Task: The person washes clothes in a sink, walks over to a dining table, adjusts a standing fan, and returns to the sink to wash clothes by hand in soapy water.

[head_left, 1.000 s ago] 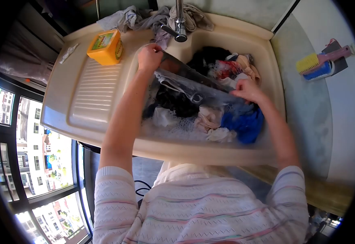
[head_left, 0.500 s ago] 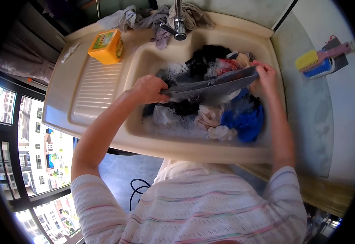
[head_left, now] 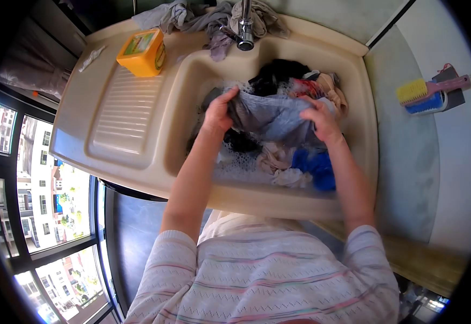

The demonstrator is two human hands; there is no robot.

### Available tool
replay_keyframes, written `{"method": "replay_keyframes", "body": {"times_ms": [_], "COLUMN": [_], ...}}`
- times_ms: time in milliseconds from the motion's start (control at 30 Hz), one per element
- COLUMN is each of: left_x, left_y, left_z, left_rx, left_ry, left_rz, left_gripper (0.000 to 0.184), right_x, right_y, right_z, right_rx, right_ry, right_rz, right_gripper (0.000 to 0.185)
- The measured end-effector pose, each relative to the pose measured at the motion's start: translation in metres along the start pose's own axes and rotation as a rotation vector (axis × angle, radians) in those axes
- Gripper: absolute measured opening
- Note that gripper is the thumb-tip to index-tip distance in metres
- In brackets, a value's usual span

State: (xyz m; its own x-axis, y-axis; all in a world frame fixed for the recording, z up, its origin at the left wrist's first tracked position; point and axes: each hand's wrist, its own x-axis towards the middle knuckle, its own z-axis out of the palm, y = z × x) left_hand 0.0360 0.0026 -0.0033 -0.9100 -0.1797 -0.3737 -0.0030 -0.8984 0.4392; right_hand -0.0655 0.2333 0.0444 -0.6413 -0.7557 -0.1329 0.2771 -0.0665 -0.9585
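Observation:
A wet grey-blue garment (head_left: 276, 116) hangs between my two hands over the sink (head_left: 172, 135). My left hand (head_left: 220, 110) is closed on its left end, and my right hand (head_left: 322, 120) grips its right side. Under and around it lie more wet clothes in sudsy water. A black cloth (head_left: 278, 75) and a red cloth (head_left: 306, 87) are behind it, with a beige cloth (head_left: 333, 92) at the right. In front are a pale pink cloth (head_left: 275, 157) and a blue cloth (head_left: 316, 168). The garment's exact kind cannot be made out.
A chrome faucet (head_left: 245, 29) rises behind the basin. On the left ledge, a yellow tub (head_left: 141, 53) stands by the ribbed washboard (head_left: 121, 119). Grey cloths (head_left: 208, 24) drape along the back rim. Brushes (head_left: 427, 92) hang on the right wall.
My hands have come closer together. The garment, stretched into a taut dark band before, now spreads open and sags between them, showing its lighter grey-blue face.

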Motion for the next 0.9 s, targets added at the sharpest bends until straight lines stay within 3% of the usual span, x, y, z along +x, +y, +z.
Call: {"method": "replay_keyframes", "body": {"times_ms": [100, 133, 233, 267, 300, 367, 400, 433, 467, 500, 533, 600, 667, 700, 733, 800, 867, 900], "left_x": [0.031, 0.038, 0.061, 0.064, 0.051, 0.017, 0.037, 0.055, 0.038, 0.031, 0.042, 0.091, 0.066, 0.056, 0.055, 0.052, 0.044, 0.048], "left_y": [-0.029, -0.038, -0.053, -0.058, -0.067, -0.079, -0.067, -0.079, -0.078, -0.077, -0.078, -0.097, -0.094, -0.094, -0.092, -0.08, -0.081, -0.086], "left_z": [-0.009, -0.015, -0.041, -0.05, -0.051, -0.043, -0.044, -0.034, -0.002, 0.014, -0.001, -0.091, -0.079, -0.075, -0.073, -0.017, 0.006, 0.001], "left_rx": [0.001, -0.037, -0.154, -0.196, -0.072, 0.187, -0.318, -0.196, -0.138, -0.075, -0.179, -0.061, 0.082, 0.201, 0.305, -0.102, -0.174, -0.173], "left_ry": [0.146, 0.156, 0.28, 0.345, 0.227, -0.034, -0.621, 0.356, 0.447, 0.527, 0.374, -0.233, -0.358, -0.328, -0.223, 0.424, 0.342, 0.274], "left_rz": [-0.064, -0.085, -0.021, 0.014, 0.197, 0.567, 0.191, 0.124, 0.056, -0.005, -0.026, 0.144, 0.404, 0.497, 0.43, -0.014, -0.004, 0.018], "left_gripper": [0.026, 0.027, 0.028, 0.028, 0.026, 0.023, 0.025, 0.028, 0.03, 0.032, 0.031, 0.038, 0.035, 0.035, 0.034, 0.033, 0.022, 0.021], "right_x": [0.047, 0.065, 0.059, 0.061, 0.051, 0.064, 0.072, 0.081, 0.1, 0.11, 0.109, 0.078, 0.04, 0.032, 0.042, 0.097, 0.106, 0.093], "right_y": [0.066, 0.095, 0.058, 0.055, 0.057, 0.067, 0.073, 0.08, 0.085, 0.083, 0.088, 0.07, 0.055, 0.053, 0.06, 0.083, 0.077, 0.07], "right_z": [-0.038, -0.055, 0.027, 0.051, 0.085, 0.095, 0.095, 0.091, 0.064, 0.06, 0.059, 0.095, 0.131, 0.138, 0.126, 0.071, 0.057, 0.063], "right_rx": [0.432, 0.393, 0.303, -0.111, -0.453, -0.859, -1.061, -1.267, -1.167, -1.295, -1.26, -1.25, -1.305, -1.327, -1.329, -1.331, -1.359, -1.338], "right_ry": [0.103, 0.128, 0.206, 0.238, 0.11, 0.277, 0.362, 0.438, 0.439, 0.481, 0.517, 0.491, 0.289, 0.189, 0.276, 0.461, 0.573, 0.554], "right_rz": [0.106, 0.244, 0.201, 0.076, -0.219, -0.146, -0.11, -0.074, -0.109, -0.115, -0.174, -0.345, -0.501, -0.575, -0.508, -0.39, -0.343, -0.432], "right_gripper": [0.02, 0.042, 0.038, 0.031, 0.019, 0.021, 0.025, 0.03, 0.033, 0.03, 0.03, 0.023, 0.028, 0.033, 0.026, 0.017, 0.019, 0.019]}}
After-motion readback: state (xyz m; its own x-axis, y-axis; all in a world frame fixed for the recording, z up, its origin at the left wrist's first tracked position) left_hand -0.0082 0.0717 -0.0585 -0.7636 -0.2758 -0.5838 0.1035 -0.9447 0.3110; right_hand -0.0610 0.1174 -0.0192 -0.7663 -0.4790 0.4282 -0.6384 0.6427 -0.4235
